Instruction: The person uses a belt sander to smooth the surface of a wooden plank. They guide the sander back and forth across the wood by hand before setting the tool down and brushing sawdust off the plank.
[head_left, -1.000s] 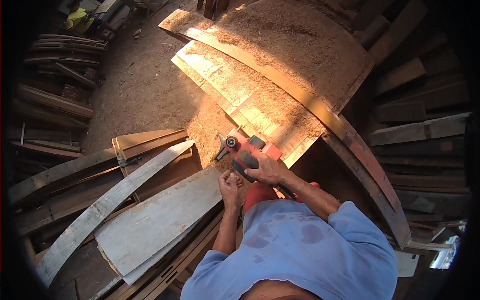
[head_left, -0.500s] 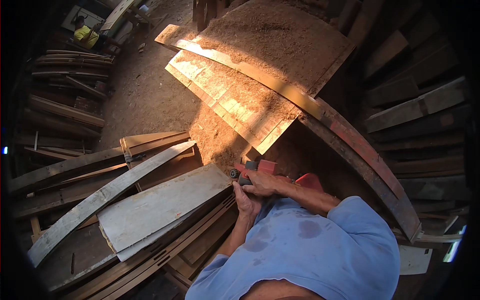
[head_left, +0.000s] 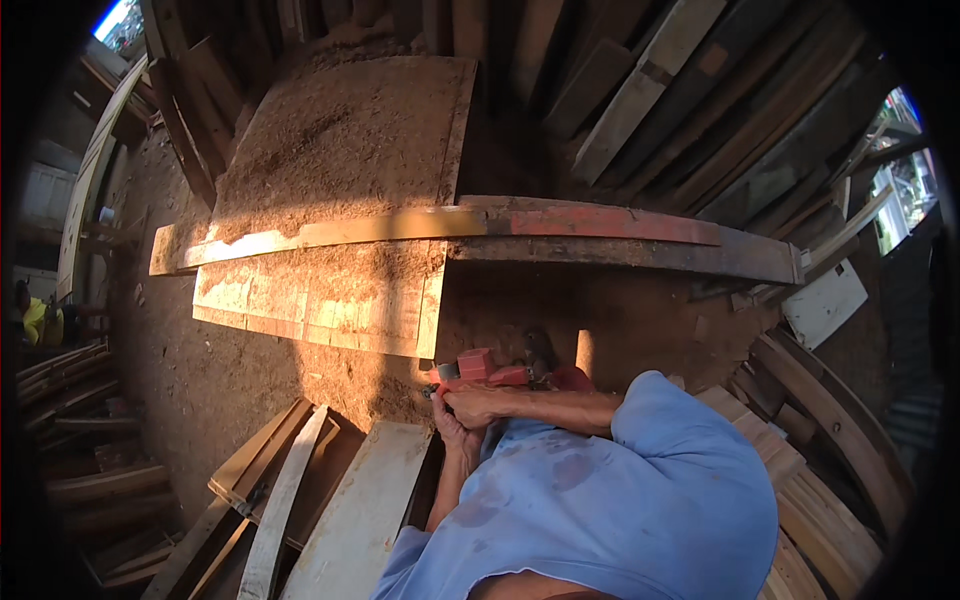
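Close to my chest is a red power tool (head_left: 478,366) with a dark knob at its left end; it looks like an electric hand planer. My right hand (head_left: 473,406) is closed around its near side, the forearm crossing in front of my blue shirt. Just below, my left hand (head_left: 456,436) has its fingers pressed at the knob end. The fingertips of both hands are partly hidden. Beyond the tool, a long curved beam (head_left: 360,228), partly painted red and yellow, lies across a wide board (head_left: 350,130) strewn with wood shavings. Neither hand touches the beam.
Pale planks (head_left: 365,500) and a curved grey board (head_left: 285,505) lie to my near left. Timber (head_left: 650,85) leans in rows at the back right. More curved lumber (head_left: 820,500) is stacked at my right. A person in yellow (head_left: 36,322) is at the far left edge.
My view has turned to the right, so the curved beam now runs nearly level across it. The planer stays in my hands near my chest. The yellow-clad person now appears lower, at the left edge.
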